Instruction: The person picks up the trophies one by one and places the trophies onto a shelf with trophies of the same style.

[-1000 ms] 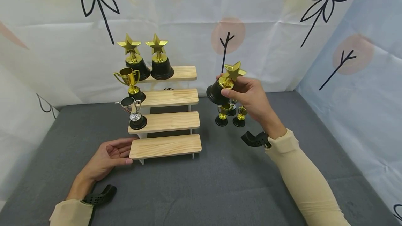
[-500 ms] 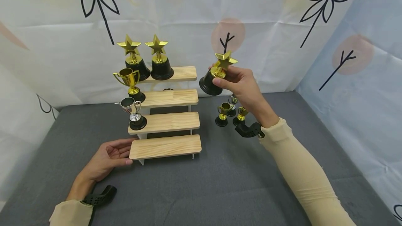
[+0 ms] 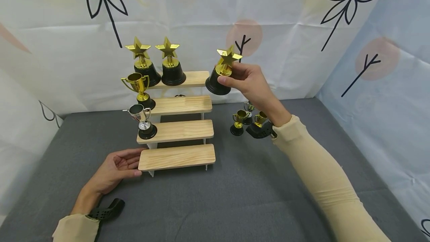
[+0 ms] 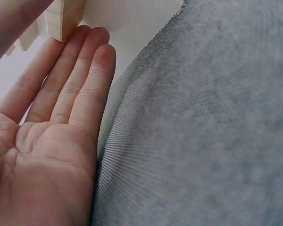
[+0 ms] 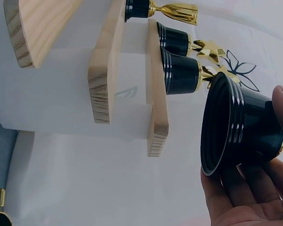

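A four-step pale wooden shelf has boards partly covered by four standing trophies. The left hand, fingers nearly straight and holding nothing, has its index fingertip hidden at the lowest board's left end. The right hand pinches a gold plastic-looking star trophy with a flared black base, tilted, raised beside the top board's right end; its star is cut off in the right wrist view. Below, three small cups overlap, partly hidden.
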### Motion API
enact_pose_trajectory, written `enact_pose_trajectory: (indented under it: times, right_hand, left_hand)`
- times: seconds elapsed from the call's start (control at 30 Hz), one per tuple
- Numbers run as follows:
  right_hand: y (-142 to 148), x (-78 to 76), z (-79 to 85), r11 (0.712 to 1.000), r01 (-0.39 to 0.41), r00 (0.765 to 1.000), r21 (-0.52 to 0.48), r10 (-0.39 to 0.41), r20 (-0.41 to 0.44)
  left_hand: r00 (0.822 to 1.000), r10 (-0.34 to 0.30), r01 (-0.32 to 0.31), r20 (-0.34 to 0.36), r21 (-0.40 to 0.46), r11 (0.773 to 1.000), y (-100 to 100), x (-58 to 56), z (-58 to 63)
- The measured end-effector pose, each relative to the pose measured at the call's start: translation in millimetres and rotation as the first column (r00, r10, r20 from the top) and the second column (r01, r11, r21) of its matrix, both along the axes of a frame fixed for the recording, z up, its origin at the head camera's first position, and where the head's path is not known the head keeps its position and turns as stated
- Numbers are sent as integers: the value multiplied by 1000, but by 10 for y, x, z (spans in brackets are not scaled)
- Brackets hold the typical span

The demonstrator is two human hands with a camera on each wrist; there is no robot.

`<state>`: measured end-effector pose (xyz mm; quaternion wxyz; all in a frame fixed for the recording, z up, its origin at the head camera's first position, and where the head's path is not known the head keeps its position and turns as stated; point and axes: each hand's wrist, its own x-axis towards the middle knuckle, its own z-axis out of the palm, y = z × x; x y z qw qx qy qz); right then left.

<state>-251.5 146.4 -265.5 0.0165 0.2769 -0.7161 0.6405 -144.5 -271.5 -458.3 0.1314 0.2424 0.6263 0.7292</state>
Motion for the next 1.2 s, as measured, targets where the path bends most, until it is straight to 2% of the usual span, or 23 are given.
enact_pose_trajectory:
  times: [0.47, 0.83, 1.2]
  right_hand:
    - [-156, -184, 69, 1000, 6, 1000, 28, -6, 9]
    - [-257, -294, 123, 997, 9, 1000, 77, -11, 27]
    - [-366, -370, 162, 997, -31, 998, 74, 27, 54]
  left_hand:
    - [1000, 8, -8, 1, 8, 1000, 21, 22, 43]
    - [1000, 10, -10, -1, -29, 1000, 0, -2, 1]
    - [1000, 7, -7, -7, -23, 1000, 8, 4, 17]
